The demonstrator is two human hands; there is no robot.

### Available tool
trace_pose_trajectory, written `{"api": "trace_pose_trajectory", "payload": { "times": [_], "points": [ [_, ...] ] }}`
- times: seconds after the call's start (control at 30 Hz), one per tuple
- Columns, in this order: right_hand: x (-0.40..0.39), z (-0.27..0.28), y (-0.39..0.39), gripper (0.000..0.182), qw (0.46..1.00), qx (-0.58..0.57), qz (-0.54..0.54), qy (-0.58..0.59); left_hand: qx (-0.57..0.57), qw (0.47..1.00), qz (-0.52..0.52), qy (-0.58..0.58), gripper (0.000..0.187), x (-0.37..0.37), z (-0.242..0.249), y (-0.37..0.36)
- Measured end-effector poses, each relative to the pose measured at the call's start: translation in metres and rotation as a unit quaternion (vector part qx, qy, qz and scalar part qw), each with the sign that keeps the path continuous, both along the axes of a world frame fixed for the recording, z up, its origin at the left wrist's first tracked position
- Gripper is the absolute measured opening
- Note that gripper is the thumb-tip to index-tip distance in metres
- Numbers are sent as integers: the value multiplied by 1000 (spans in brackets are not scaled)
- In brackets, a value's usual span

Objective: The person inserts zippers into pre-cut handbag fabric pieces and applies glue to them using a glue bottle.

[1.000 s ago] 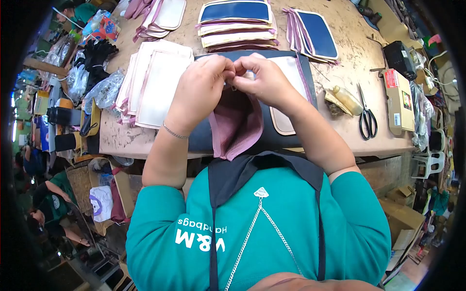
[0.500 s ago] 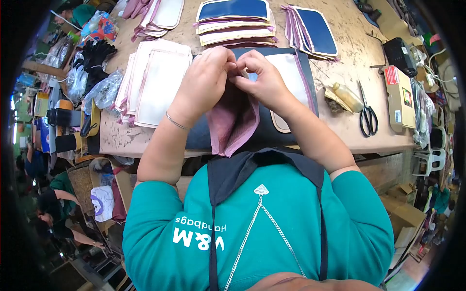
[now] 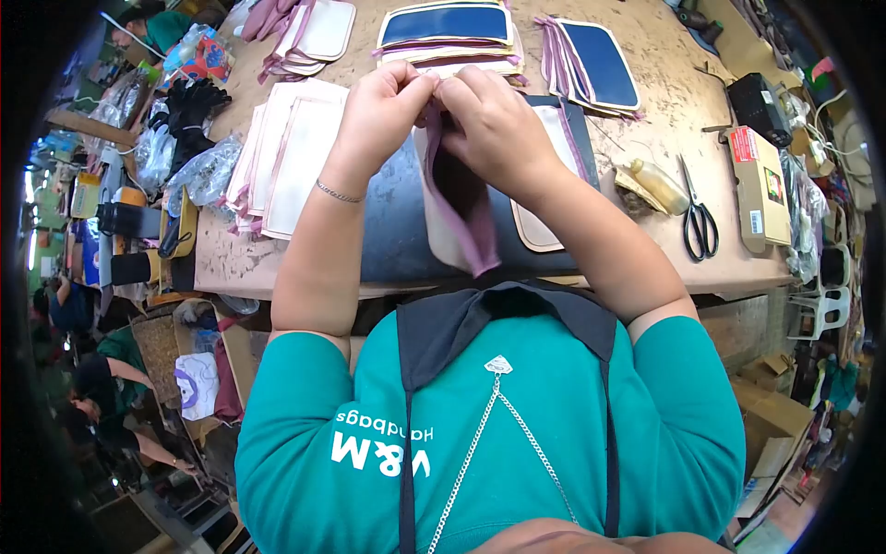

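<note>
My left hand [image 3: 388,111] and my right hand [image 3: 494,125] meet near the table's middle, fingers pinched on the top edge of a pink-lined fabric piece [image 3: 467,238]. The piece hangs down, its sides parted, pale on the outside. Beneath it lies a dark mat [image 3: 392,226]. A white panel with pink edging [image 3: 540,226] rests on the mat beside my right wrist. White panels [image 3: 300,175] are stacked to the left of my left forearm. The exact spot between my fingertips is hidden.
Blue panels [image 3: 443,25] lie stacked beyond my hands, with more blue panels [image 3: 600,65] at the right. Scissors [image 3: 700,226], a bottle [image 3: 660,185] and a box [image 3: 762,189] sit on the right. Plastic bags [image 3: 205,174] crowd the left edge. A co-worker's arm [image 3: 161,452] shows at lower left.
Both hands have moved up and slightly left, away from my body. The pink-lined piece has lifted and turned, showing more of its pale outer side.
</note>
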State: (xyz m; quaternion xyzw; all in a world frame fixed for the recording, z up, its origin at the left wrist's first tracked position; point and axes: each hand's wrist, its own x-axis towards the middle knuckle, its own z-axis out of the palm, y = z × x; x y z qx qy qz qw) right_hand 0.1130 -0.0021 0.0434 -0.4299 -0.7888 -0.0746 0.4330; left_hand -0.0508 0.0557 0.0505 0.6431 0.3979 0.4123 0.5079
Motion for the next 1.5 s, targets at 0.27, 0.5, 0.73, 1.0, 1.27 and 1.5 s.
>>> {"api": "trace_pose_trajectory", "payload": {
  "times": [0.27,0.5,0.73,1.0,1.27,1.5],
  "points": [
    [14,-6,-3,11,982,148,-21,-114,-31,995,41,-82,21,3,0,-18],
    [16,-16,-14,25,999,-7,36,-11,-24,990,94,-99,18,-1,5,-32],
    [20,-12,-11,21,991,95,73,-60,-66,991,65,-94,24,10,-11,-51],
    [33,-11,-28,20,971,170,106,-133,-17,984,106,-144,22,13,-19,-62],
    [71,-43,-49,22,992,46,114,-43,218,960,168,54,12,-43,0,-27],
    [106,-23,-50,24,995,2,23,97,114,978,-107,136,45,-46,16,-57]
  ]
}}
